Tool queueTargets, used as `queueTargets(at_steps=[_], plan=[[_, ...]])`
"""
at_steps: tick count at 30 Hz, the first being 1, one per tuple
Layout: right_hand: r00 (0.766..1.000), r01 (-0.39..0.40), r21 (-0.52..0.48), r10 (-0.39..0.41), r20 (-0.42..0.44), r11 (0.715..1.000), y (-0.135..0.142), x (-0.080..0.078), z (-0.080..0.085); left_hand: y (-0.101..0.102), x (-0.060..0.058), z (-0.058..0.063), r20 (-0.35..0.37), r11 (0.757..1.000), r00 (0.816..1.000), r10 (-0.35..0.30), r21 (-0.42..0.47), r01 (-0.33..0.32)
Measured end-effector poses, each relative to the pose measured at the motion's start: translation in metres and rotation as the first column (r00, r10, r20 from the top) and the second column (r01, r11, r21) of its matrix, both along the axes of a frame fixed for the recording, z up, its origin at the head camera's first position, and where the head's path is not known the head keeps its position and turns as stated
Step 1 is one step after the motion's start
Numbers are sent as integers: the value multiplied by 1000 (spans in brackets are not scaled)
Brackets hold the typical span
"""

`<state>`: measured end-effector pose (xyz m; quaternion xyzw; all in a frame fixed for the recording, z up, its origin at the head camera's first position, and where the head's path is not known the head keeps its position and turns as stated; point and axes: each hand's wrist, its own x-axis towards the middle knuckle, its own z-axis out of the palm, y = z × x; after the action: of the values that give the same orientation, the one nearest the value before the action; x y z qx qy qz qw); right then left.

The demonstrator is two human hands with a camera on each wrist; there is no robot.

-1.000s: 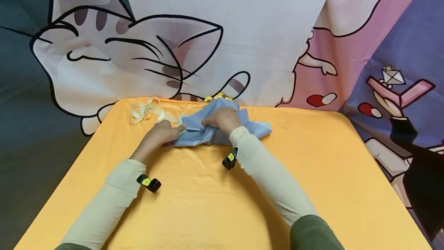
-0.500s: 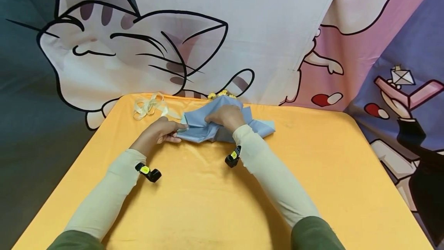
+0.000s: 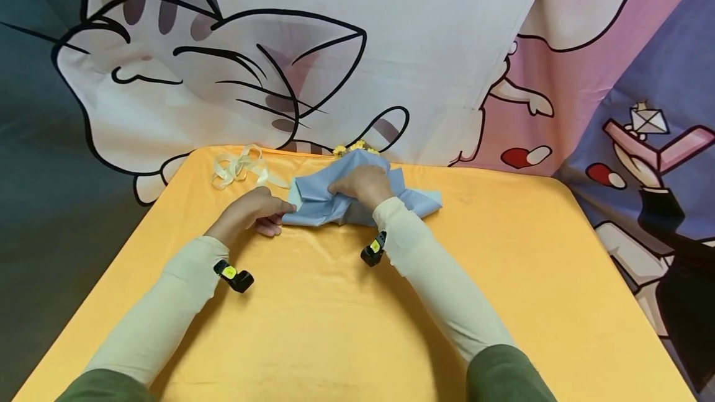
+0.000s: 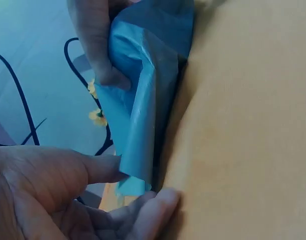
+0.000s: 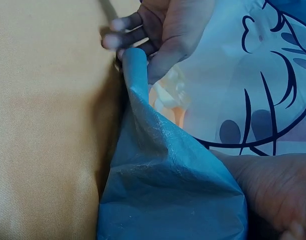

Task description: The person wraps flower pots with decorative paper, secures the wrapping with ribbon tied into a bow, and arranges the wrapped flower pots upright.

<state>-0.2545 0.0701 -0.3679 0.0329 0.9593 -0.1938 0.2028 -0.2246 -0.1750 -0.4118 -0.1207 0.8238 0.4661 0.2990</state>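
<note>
Blue wrapping paper [image 3: 315, 190], pale on its inner side, lies folded near the table's back edge. Small yellow flowers [image 3: 356, 147] peek out behind it. My right hand [image 3: 365, 185] grips the paper from above, its thumb [image 4: 115, 80] pressed along a fold; its other fingers are mostly hidden. At the paper's left end is my left hand [image 3: 251, 209]. In the left wrist view its thumb [image 4: 105, 169] touches the rolled edge, while the fingers [image 4: 160, 202] are loosely spread below, apart from the thumb. What the paper wraps is mostly hidden.
A loose cream ribbon [image 3: 240, 167] lies in loops at the back left. The table [image 3: 313, 327] has a yellow cloth cover. A printed cartoon backdrop [image 3: 436, 48] hangs directly behind its back edge.
My left hand has shifted slightly left, and its fingers have loosened at the paper's end. The right hand keeps its grip on the paper. The head view has tilted a little.
</note>
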Motion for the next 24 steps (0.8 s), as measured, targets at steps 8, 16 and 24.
queueTargets(at_steps=[8, 16, 24], plan=[[1000, -26, 63, 27, -11, 998, -12, -4, 2, -2, -1, -4, -20, 963, 994, 108, 252, -100], [1000, -24, 86, 25, -11, 996, -20, -2, -4, 13, 3, -16, -61, 766, 980, 192, 634, -110], [1000, -20, 59, 22, -18, 998, -7, -3, -5, 40, -1, 0, -106, 695, 975, 194, 717, -61]])
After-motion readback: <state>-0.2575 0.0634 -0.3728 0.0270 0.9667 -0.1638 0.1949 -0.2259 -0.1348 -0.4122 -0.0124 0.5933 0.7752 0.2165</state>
